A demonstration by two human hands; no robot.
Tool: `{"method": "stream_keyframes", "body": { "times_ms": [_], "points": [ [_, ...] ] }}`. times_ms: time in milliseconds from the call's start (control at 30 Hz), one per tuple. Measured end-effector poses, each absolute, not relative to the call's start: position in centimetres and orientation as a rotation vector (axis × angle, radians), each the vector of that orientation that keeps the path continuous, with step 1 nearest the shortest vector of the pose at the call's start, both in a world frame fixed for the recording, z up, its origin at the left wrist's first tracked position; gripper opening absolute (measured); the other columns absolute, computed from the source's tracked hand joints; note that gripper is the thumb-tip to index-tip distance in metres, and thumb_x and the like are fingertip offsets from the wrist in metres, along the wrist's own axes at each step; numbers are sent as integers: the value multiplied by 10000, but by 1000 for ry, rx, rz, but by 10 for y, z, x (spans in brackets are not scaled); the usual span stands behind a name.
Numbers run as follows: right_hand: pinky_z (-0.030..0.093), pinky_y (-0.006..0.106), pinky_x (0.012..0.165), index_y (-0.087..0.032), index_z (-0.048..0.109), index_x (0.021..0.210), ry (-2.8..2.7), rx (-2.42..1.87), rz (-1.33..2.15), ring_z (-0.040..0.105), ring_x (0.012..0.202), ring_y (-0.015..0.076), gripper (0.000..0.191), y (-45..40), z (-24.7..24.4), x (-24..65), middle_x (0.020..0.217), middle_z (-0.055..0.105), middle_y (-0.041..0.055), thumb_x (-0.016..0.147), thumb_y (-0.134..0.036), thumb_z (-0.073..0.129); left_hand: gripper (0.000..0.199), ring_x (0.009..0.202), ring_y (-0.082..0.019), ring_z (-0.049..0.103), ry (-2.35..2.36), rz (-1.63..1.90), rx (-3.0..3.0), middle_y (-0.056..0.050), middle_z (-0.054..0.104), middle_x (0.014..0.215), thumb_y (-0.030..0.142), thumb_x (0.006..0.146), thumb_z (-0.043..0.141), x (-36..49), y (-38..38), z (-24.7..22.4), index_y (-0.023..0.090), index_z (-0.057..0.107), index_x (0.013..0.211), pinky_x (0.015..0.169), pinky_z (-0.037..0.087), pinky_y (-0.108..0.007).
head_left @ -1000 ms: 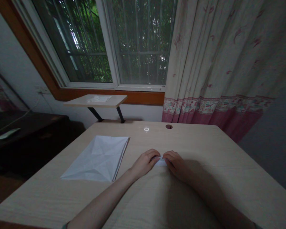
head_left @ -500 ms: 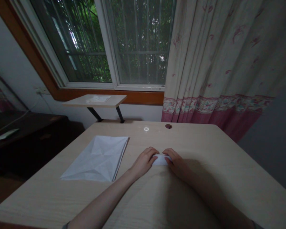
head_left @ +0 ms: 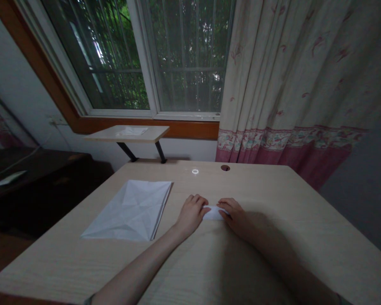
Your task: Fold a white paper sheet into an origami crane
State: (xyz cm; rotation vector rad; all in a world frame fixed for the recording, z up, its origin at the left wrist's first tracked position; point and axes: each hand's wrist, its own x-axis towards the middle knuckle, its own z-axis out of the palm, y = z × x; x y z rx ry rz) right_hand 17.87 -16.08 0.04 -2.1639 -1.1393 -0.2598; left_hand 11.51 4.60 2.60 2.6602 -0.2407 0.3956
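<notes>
A small white folded paper (head_left: 212,213) lies on the pale wooden desk (head_left: 184,271), between my two hands. My left hand (head_left: 193,212) grips its left end, with the thumb near the lower edge and the fingers curled above. At the right end, my right hand (head_left: 235,216) pinches the paper between thumb and fingers. The middle of the paper shows between the fingertips; both its ends are hidden. To the left of my hands, a larger stack of creased white paper (head_left: 131,209) lies flat.
A small raised shelf (head_left: 108,134) on black legs holds a crumpled white paper (head_left: 133,131) at the back left. The desk has a round hole (head_left: 225,168) near its back edge. Beyond are a window, a curtain (head_left: 273,84) and a dark side table (head_left: 51,165).
The fingers of my left hand have shifted slightly left and bunched more above the paper. My right hand has hardly moved, and the paper remains between them.
</notes>
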Motion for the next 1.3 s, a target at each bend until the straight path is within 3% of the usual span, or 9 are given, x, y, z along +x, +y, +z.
{"method": "stream_keyframes", "body": {
  "times_ms": [533, 700, 800, 1300],
  "points": [
    [495, 397, 831, -194, 583, 961, -1086, -2128, -284, 573, 909, 246, 81, -159, -3, 179, 955, 635, 82, 953, -181, 504, 135, 995, -238, 510, -235, 414, 2702, -44, 598, 1045, 289, 905, 663, 112, 43, 27, 194, 597, 974, 860, 401, -358],
    [487, 436, 881, -183, 627, 1037, -1082, -2119, -299, 563, 978, 260, 158, -159, -1, 178, 1012, 625, 105, 936, -153, 509, 120, 959, -231, 524, -302, 448, 2725, -32, 617, 1013, 284, 927, 632, 111, 42, 30, 186, 568, 958, 838, 384, -361],
    [492, 416, 888, -184, 666, 992, -1085, -2096, -305, 564, 994, 246, 214, -158, 4, 175, 1026, 600, 106, 926, -111, 476, 107, 916, -226, 546, -307, 442, 2721, -24, 639, 957, 279, 933, 624, 111, 41, 31, 186, 572, 937, 816, 379, -362],
    [504, 351, 757, -212, 681, 909, -1120, -2043, -675, 582, 845, 214, 234, -161, 5, 173, 915, 626, 78, 971, -161, 462, 87, 906, -220, 529, -432, 641, 2469, -54, 597, 943, 245, 914, 641, 110, 45, 30, 185, 579, 902, 800, 441, -336]
  ]
}}
